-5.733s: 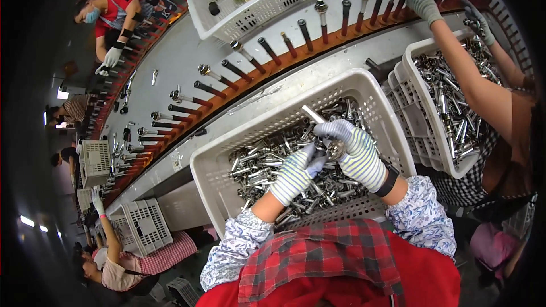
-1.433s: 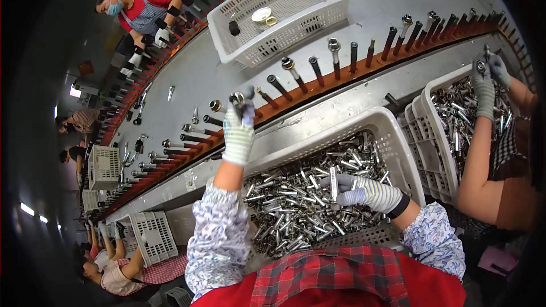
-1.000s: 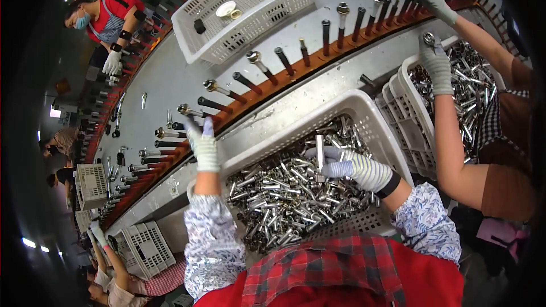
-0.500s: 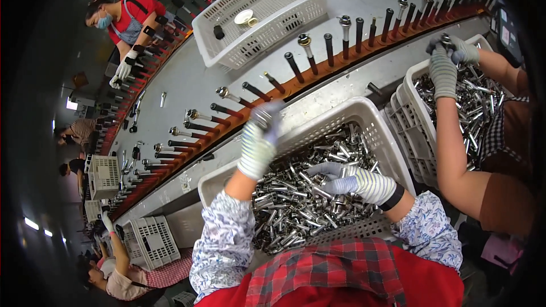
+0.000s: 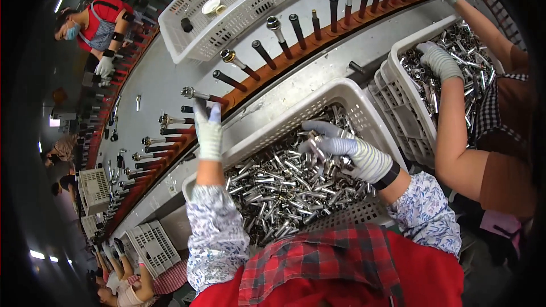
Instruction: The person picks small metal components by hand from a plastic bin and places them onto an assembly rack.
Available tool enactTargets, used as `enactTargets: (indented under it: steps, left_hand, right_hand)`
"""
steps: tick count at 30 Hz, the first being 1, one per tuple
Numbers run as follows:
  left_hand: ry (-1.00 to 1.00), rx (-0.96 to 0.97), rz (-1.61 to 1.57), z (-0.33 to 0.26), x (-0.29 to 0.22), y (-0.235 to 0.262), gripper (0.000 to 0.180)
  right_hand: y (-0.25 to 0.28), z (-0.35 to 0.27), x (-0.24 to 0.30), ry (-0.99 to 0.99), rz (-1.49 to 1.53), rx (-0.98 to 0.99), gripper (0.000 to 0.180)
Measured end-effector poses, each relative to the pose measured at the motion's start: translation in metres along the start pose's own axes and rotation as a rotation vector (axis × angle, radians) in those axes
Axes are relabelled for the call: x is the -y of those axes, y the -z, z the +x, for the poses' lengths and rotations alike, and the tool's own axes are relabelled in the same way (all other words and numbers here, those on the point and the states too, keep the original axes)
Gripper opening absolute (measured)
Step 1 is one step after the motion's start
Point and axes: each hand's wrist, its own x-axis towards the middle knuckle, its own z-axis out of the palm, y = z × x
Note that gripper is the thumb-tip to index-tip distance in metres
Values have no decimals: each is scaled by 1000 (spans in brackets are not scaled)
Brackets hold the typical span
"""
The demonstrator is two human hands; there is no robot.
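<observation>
My left hand (image 5: pixel 209 131), in a striped work glove, reaches up to the orange rail (image 5: pixel 254 87). Its fingers are stretched and apart, beside a post topped by a chrome tubular fitting (image 5: pixel 196 94); nothing shows between them. Over the grey plastic crate (image 5: pixel 372 108), my right hand (image 5: pixel 355 153) is gloved too and curls around several chrome fittings (image 5: pixel 319 156). Below it a deep heap of loose chrome fittings (image 5: pixel 284 187) fills the crate. Along the rail stand dark posts (image 5: pixel 264 54), some bare and some capped with chrome fittings.
Beyond the rail, a large light crate (image 5: pixel 227 34) holds a few small items. At right a co-worker's gloved hand (image 5: pixel 441 61) rests in a second crate of fittings (image 5: pixel 392 82); the other reaches to the rail. More workers and crates line the left side.
My left hand has moved left and down along the rail. My right hand has lifted slightly, with fittings in it. The posts have shifted left in view, and the co-worker's hands have parted.
</observation>
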Motion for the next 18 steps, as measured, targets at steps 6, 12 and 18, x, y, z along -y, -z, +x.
enactTargets:
  steps: [6, 12, 18]
  left_hand:
    - [-539, 407, 207, -121, -98, -1, 55]
    - [-284, 478, -3, -153, -93, -35, 59]
    - [-357, 459, -102, -159, -115, -41, 34]
  right_hand:
    - [-3, 4, -10, 74, 281, -56, 74]
    - [-14, -1, -33, 182, -90, -55, 76]
    - [-15, -15, -34, 160, -130, -126, 67]
